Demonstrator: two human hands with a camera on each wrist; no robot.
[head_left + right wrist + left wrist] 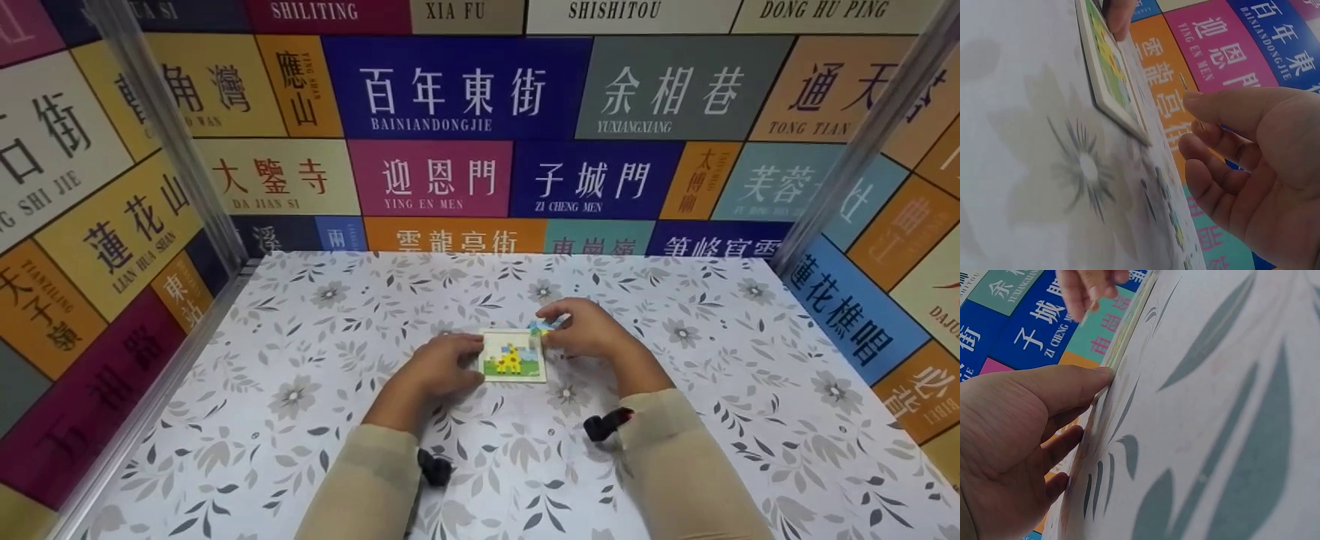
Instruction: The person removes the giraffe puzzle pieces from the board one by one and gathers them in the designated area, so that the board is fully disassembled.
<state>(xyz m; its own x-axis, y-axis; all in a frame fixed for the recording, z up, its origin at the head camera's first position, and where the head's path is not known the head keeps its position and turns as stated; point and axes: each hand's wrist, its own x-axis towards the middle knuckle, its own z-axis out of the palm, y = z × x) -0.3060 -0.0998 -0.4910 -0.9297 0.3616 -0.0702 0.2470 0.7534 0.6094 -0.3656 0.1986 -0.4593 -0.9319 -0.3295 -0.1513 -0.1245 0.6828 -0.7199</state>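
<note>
A small square picture board (512, 357) with a yellow giraffe on green lies flat on the patterned table. My left hand (442, 365) rests at its left edge, index finger near the upper corner and thumb near the lower one. In the left wrist view, the thumb of my left hand (1022, 422) touches the board's edge (1123, 337). Over the upper right corner, my right hand (589, 330) pinches a small blue piece (551, 325). The right wrist view shows this thin piece (1183, 82) nearly edge-on between thumb and index finger of my right hand (1258, 163), above the table.
Several small coloured pieces (1176, 225) lie on the table beyond the board in the right wrist view. A floral cover (300, 465) spreads over the table. Panels with large lettering (457, 90) stand behind and at both sides, with clear upright edges at the corners.
</note>
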